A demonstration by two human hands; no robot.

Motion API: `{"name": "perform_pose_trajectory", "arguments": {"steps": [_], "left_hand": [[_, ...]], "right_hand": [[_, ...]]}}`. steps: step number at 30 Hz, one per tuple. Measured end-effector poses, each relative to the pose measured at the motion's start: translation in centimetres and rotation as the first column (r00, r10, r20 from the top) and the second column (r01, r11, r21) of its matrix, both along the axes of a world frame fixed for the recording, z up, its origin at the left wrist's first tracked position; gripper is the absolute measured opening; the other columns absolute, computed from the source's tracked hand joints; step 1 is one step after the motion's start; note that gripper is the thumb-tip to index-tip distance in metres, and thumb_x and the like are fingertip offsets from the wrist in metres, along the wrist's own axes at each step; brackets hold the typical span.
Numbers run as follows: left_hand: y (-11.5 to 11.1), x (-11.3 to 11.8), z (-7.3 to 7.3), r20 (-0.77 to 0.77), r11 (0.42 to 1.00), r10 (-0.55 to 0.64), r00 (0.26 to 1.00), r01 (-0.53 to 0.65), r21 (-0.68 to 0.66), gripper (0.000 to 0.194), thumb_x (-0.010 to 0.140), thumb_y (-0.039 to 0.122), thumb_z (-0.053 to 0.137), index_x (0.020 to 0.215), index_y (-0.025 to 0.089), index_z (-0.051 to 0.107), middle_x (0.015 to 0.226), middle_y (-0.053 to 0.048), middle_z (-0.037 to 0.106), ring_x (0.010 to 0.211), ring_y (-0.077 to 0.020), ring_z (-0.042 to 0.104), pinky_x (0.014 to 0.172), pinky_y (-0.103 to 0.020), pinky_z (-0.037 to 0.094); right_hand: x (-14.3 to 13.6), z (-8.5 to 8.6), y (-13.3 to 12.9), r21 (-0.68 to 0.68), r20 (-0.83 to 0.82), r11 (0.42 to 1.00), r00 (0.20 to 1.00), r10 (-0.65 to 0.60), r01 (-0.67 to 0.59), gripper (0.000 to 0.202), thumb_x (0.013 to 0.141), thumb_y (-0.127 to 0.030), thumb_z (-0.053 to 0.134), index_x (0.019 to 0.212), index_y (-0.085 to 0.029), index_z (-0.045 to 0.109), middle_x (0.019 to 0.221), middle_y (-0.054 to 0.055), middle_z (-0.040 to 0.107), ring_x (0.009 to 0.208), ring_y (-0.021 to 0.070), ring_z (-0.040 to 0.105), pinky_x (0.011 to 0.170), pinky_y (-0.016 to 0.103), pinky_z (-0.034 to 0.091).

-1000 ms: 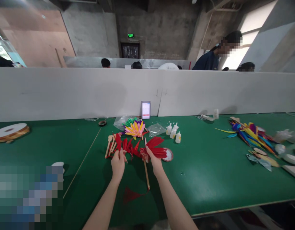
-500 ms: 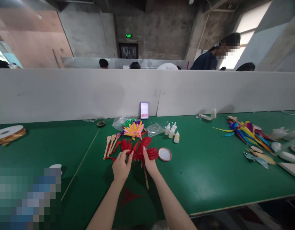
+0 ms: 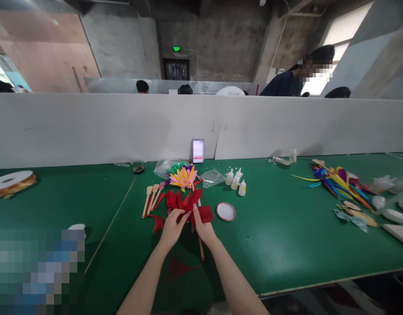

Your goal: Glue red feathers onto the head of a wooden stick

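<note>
A red feather fan (image 3: 205, 214) on a wooden stick is gripped in my right hand (image 3: 204, 228), thumb on top. Its stick (image 3: 200, 249) points down toward me, and a dark red tassel (image 3: 180, 269) trails from the end. My left hand (image 3: 173, 227) has its thumb and fingers pinched on a red feather at the fan's middle; whether that feather is loose or part of the fan, I cannot tell. Loose red feathers (image 3: 173, 200) lie just beyond my left hand. A round shallow dish (image 3: 226, 211) with white contents sits right of the fan.
Wooden sticks (image 3: 147, 202) lie at left, near a pink, yellow and green feather fan (image 3: 183, 177). Several white bottles (image 3: 235, 181) stand behind the dish. A phone (image 3: 198, 151) leans on the partition (image 3: 123, 127). Colourful feathers (image 3: 345, 181) lie far right, a ribbon spool (image 3: 11, 183) far left.
My left hand has moved right, bringing its fingertips against the fan's middle, close to my right thumb. My right hand keeps its grip, and the fan has turned slightly.
</note>
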State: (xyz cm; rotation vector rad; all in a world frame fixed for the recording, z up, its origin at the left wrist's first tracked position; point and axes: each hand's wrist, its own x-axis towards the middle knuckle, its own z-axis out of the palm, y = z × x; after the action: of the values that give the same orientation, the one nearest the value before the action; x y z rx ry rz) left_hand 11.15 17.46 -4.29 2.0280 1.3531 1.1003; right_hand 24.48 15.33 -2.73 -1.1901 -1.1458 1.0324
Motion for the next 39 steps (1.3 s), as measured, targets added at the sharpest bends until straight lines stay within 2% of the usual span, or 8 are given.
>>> {"name": "perform_pose_trajectory", "arguments": {"steps": [6,10,13,17,21,26,32,39], "left_hand": [[-0.2,-0.2,0.2,-0.004,0.987,0.160,0.987,-0.160,0.035,0.036,0.088,0.040,0.035,0.078,0.018,0.062,0.075,-0.005,0.065,0.072,-0.0189,0.062,0.068,-0.029,0.048],[0.0,-0.5,0.1,0.033,0.975,0.218,0.975,-0.217,-0.041,0.037,0.088,0.042,0.035,0.088,0.018,0.063,0.084,-0.007,0.069,0.078,-0.0206,0.065,0.069,-0.029,0.048],[0.1,-0.9,0.0,-0.016,0.939,0.333,0.943,-0.333,-0.087,0.037,0.086,0.046,0.039,0.092,0.018,0.062,0.074,-0.005,0.067,0.069,-0.0205,0.064,0.063,-0.029,0.048],[0.0,-1.2,0.4,-0.063,0.896,0.444,0.894,-0.444,0.024,0.037,0.083,0.047,0.046,0.099,0.017,0.061,0.087,-0.007,0.064,0.073,-0.0197,0.061,0.067,-0.031,0.048],[-0.4,-0.7,0.8,-0.044,0.927,0.330,0.943,-0.315,0.205,0.030,0.086,0.040,0.044,0.094,0.017,0.062,0.097,-0.009,0.062,0.093,-0.0210,0.058,0.085,-0.035,0.045],[-0.2,0.0,-0.2,-0.057,0.993,0.091,0.994,-0.086,0.078,0.029,0.087,0.036,0.041,0.093,0.019,0.064,0.092,-0.006,0.067,0.088,-0.0191,0.062,0.081,-0.033,0.048],[-0.2,-0.1,-0.3,-0.051,0.996,0.069,0.996,-0.071,-0.049,0.033,0.088,0.038,0.037,0.090,0.019,0.064,0.086,-0.006,0.069,0.077,-0.0189,0.065,0.070,-0.029,0.051],[-0.7,0.5,-0.4,-0.183,0.992,0.126,0.975,-0.122,0.032,0.034,0.088,0.026,0.030,0.093,0.017,0.063,0.087,-0.009,0.069,0.078,-0.0199,0.065,0.069,-0.030,0.051]], "right_hand": [[-0.5,0.2,-0.2,-0.002,-0.003,1.000,1.000,0.014,-0.014,0.046,0.079,-0.062,0.045,0.060,-0.021,0.054,0.052,-0.001,0.054,0.052,0.0159,0.052,0.055,0.027,0.042],[-0.9,-0.1,0.1,-0.048,-0.022,0.999,1.000,-0.013,0.012,0.053,0.077,-0.068,0.041,0.051,-0.022,0.049,0.043,-0.002,0.047,0.042,0.0146,0.047,0.046,0.027,0.039],[-1.0,-0.5,0.4,-0.092,-0.039,0.995,0.998,-0.048,0.044,0.057,0.075,-0.071,0.039,0.045,-0.023,0.046,0.037,-0.001,0.044,0.037,0.0141,0.045,0.042,0.027,0.037],[-0.8,-0.7,0.6,-0.121,-0.045,0.990,0.996,-0.072,0.066,0.058,0.077,-0.070,0.036,0.044,-0.024,0.045,0.037,-0.001,0.043,0.036,0.0141,0.044,0.042,0.027,0.037],[-0.6,-0.7,0.6,-0.099,-0.038,0.992,0.996,-0.076,0.072,0.055,0.076,-0.071,0.039,0.049,-0.024,0.048,0.040,-0.002,0.046,0.040,0.0153,0.046,0.044,0.028,0.037],[-0.8,-0.7,0.6,-0.056,-0.020,0.996,0.998,-0.065,0.064,0.055,0.074,-0.072,0.040,0.050,-0.023,0.047,0.040,-0.003,0.044,0.040,0.0146,0.045,0.044,0.028,0.037],[-1.0,-0.6,0.5,-0.032,0.004,0.998,0.998,-0.055,0.055,0.055,0.075,-0.070,0.041,0.050,-0.022,0.048,0.039,-0.003,0.045,0.038,0.0135,0.045,0.044,0.026,0.037],[-1.0,-0.4,0.5,-0.021,0.016,0.999,0.999,-0.044,0.045,0.054,0.075,-0.070,0.040,0.050,-0.023,0.046,0.037,-0.004,0.044,0.037,0.0129,0.043,0.040,0.025,0.034]]}}
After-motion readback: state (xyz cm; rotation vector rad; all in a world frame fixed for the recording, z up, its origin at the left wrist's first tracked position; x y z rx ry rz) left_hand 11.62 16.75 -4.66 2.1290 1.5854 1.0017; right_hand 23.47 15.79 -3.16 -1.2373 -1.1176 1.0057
